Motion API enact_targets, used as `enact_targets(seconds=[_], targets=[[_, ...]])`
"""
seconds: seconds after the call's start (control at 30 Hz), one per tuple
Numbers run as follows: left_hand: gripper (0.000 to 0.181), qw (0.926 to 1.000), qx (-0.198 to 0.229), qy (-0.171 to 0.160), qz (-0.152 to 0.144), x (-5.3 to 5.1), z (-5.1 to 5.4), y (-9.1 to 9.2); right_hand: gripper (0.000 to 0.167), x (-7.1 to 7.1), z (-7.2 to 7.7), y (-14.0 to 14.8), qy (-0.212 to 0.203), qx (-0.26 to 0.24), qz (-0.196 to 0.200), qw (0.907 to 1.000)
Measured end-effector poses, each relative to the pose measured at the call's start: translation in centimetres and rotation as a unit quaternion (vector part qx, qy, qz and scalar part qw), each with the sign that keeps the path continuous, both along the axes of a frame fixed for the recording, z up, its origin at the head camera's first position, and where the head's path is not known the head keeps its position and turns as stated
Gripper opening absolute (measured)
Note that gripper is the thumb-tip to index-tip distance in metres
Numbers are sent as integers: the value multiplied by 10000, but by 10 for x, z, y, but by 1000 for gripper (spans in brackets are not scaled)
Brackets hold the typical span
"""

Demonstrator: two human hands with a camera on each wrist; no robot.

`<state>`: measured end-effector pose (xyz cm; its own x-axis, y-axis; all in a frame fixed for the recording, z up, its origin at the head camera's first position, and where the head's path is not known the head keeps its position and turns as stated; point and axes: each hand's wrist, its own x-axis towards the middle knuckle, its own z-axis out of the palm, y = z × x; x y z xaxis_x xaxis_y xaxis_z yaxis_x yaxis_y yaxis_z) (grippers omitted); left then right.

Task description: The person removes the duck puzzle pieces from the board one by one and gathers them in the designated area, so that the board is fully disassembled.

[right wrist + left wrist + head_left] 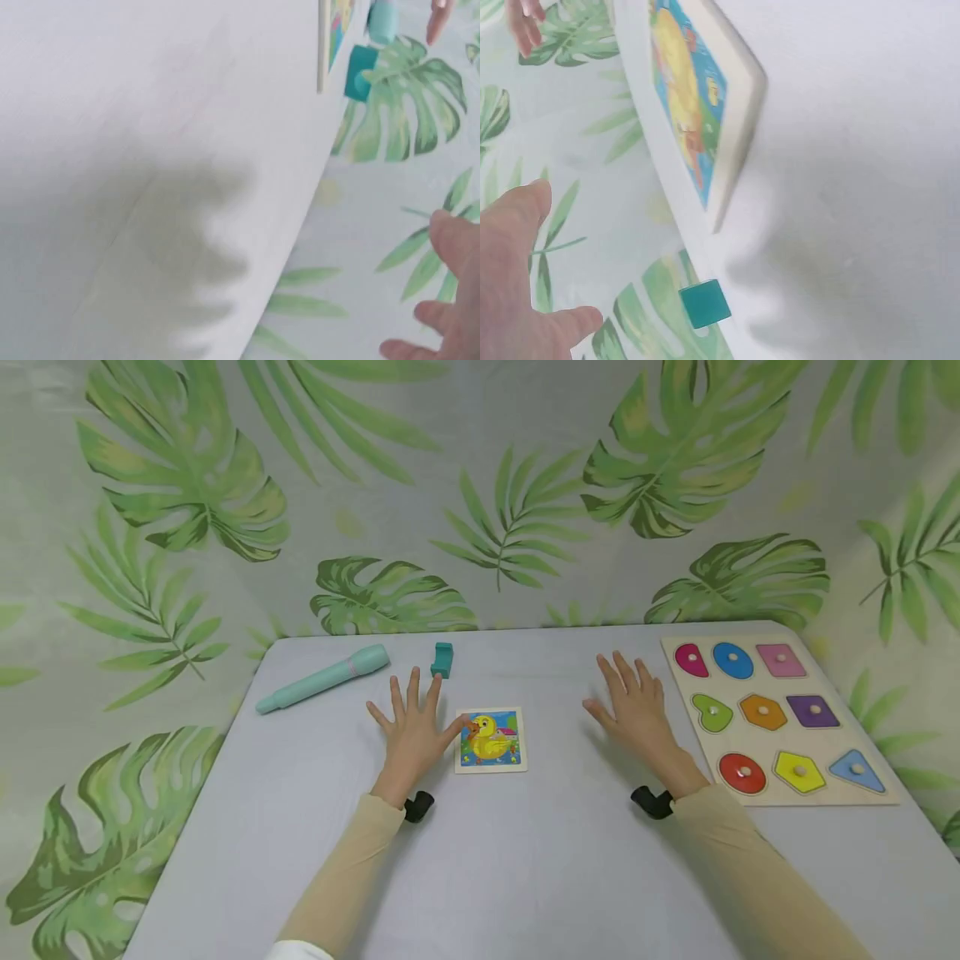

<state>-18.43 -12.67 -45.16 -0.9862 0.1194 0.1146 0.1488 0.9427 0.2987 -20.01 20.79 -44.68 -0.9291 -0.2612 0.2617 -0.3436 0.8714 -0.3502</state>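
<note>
My left hand (415,739) hovers above the white table with its fingers spread and holds nothing. In the head view its thumb overlaps the left edge of a small square wooden picture puzzle (495,745) showing a yellow duck. Just beyond the left fingertips sits a small teal notched block (442,660), also visible as a teal square face (705,304) in the left wrist view. To the right of the puzzle, my right hand (637,714) is held over the table, fingers extended and apart, gripping nothing. Its shadow falls on the tabletop in the right wrist view.
At the right lies a wooden peg board (765,742) with several coloured knobbed shapes, beside the right forearm. A mint-green wand (322,681) with a thicker end lies at the back left. A leaf-patterned cloth (510,518) hangs behind the table (525,868).
</note>
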Motion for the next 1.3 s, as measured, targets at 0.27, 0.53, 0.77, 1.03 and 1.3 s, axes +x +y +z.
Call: enact_targets(seconds=[0.27,0.53,0.77,1.03,1.3], targets=[[68,9927,685,-132,-987,15,4,-3,67,-9,1,-49,-434,-922,1307,9862],[50,9666,1187,-1036,-2023,32,-4,1,52,-19,-9,-100,-1659,-1481,2056,9530],[49,9672,1083,-1008,-2067,41,-17,3,46,-29,-20,-133,-2006,-1060,2113,9507],[50,9731,954,-509,-2037,47,-25,4,40,-35,-21,-150,-1897,-803,2083,9561],[53,9755,694,-114,-2084,51,-29,8,41,-34,-22,-159,-1798,-615,2069,9597]])
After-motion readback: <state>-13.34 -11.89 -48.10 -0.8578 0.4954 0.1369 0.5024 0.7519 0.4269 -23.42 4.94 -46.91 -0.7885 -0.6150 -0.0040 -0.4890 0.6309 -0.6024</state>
